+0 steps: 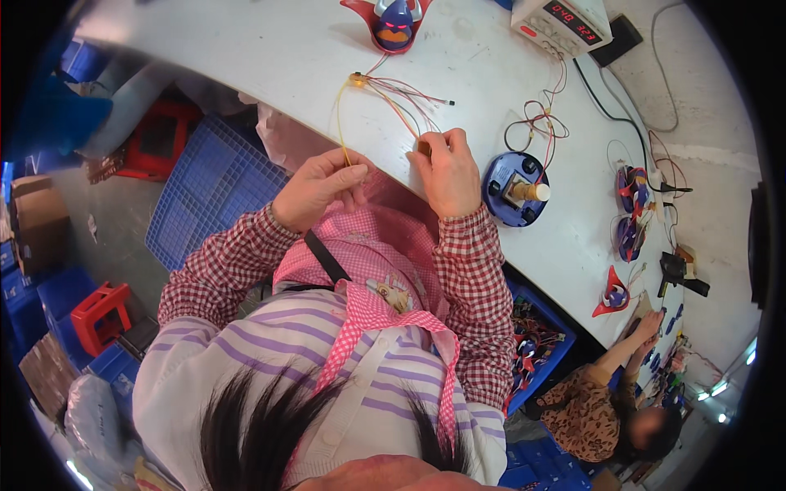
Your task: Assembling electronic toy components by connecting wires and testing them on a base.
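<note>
My left hand point(326, 188) is closed, with thumb and forefinger pinching the end of a thin yellow wire point(340, 114). That wire curves up to a small yellowish circuit board point(358, 79) lying on the white table. My right hand point(449, 173) is closed at the table's near edge, its thumb and fingers pinched on thin wires point(407, 123) that also run from the board. Other red, white and black leads fan out to the right, one ending in a small black connector point(450, 103). Beyond the board sits a purple and red toy head point(394, 26) with glowing pink eyes, wired to it.
Right of my right hand stands a round blue fixture point(496, 195) with a metal post. Its wires lead toward a power supply point(550, 23). More toy heads point(614, 295) lie along the right. A co-worker point(585, 409) sits there. Below are a parts bin point(565, 327) and blue crate point(214, 184).
</note>
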`<state>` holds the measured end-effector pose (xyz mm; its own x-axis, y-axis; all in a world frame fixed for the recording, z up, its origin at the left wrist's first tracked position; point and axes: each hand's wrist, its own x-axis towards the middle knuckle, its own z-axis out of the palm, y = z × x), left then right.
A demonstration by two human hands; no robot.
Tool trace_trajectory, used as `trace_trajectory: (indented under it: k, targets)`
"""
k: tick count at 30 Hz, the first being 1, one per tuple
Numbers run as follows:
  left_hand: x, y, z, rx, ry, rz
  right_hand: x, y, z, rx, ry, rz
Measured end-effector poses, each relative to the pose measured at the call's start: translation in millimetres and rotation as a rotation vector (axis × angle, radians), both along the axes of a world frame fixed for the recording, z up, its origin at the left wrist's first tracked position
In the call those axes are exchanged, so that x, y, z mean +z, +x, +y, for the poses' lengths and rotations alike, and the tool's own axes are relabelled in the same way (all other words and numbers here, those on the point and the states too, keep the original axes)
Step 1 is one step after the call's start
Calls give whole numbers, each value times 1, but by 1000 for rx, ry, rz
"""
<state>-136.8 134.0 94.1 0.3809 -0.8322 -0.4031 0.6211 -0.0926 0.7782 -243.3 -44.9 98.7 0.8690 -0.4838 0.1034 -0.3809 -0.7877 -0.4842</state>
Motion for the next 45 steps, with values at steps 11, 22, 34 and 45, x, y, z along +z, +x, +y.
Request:
trace_trajectory:
  k: [11,22,34,45]
  targets:
    - [-1,8,-48,-107,8,-230,2,3,-16,4,77,-388]
    - [-2,-1,-50,9,1,3,17,2,-9,52,96,-437]
    - [-1,-16,-49,147,-7,-26,13,-16,9,98,240,-443]
    - [-1,-19,-48,144,-4,-44,8,-19,11,111,244,-430]
